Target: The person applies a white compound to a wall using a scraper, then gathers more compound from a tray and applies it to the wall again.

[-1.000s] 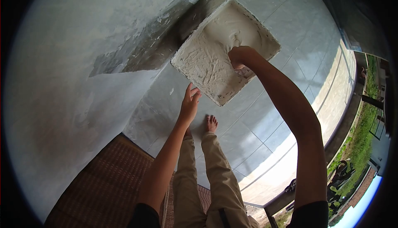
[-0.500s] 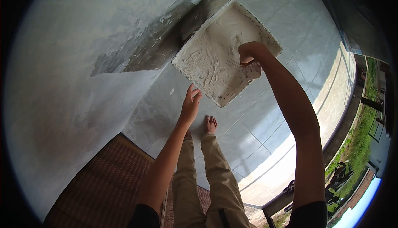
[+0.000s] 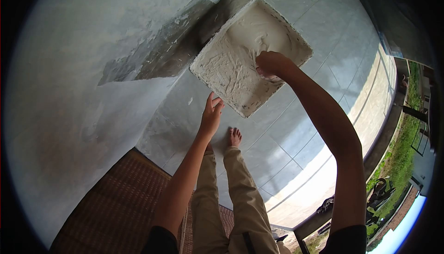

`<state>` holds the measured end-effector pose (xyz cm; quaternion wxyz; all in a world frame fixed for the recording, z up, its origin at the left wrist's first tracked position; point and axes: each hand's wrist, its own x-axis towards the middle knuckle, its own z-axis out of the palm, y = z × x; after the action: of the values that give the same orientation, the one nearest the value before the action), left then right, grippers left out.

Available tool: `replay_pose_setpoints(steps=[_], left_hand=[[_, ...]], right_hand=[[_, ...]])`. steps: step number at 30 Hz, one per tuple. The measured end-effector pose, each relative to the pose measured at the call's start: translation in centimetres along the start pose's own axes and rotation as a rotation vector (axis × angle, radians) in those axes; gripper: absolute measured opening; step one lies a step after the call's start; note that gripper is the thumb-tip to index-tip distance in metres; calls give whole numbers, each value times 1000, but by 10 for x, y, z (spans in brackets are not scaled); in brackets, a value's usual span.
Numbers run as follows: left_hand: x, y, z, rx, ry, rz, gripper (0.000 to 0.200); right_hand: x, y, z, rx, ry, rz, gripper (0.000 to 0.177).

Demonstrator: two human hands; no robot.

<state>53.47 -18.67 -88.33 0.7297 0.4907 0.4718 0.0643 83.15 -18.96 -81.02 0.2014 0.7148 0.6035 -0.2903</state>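
A rectangular tray point(image 3: 199, 73) with crusted rims holds pale, wet plaster point(image 3: 233, 67), ridged and swirled on top. Over its right part, my right hand point(image 3: 272, 64) is closed around a trowel, whose blade is mostly hidden beneath the hand, down at the plaster. My left hand point(image 3: 212, 115) reaches toward the tray's near left edge with fingers apart and nothing in them. Its fingertips are close to the rim.
A grey wall point(image 3: 69, 92) with a rough, unevenly coated patch point(image 3: 152, 55) rises on the left. Tiled floor point(image 3: 277, 147) lies under the tray. A woven brown panel point(image 3: 115, 203) is at lower left. My bare foot point(image 3: 235, 137) stands below the tray; grass point(image 3: 397, 166) shows outside.
My right hand has moved left and slightly down into the plaster, and the trowel blade that showed beside it has turned out of sight. The left hand stays nearly in place.
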Motion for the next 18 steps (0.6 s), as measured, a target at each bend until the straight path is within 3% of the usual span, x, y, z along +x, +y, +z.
replay_pose_setpoints(steps=[9,13,16,18], left_hand=[[-1,0,0,0,0,-7,68],[-3,2,-1,-8,-11,-22,68],[-3,-1,-2,-19,-31,-25,69],[-3,-2,-2,-28,-36,-32,68]], right_hand=[[-5,-19,-19,-104,-132,-53,26],[6,-16,-14,-89,-95,-93,23],[14,-14,-15,-158,-155,-70,27],[22,-4,-20,-30,-320,12,30]])
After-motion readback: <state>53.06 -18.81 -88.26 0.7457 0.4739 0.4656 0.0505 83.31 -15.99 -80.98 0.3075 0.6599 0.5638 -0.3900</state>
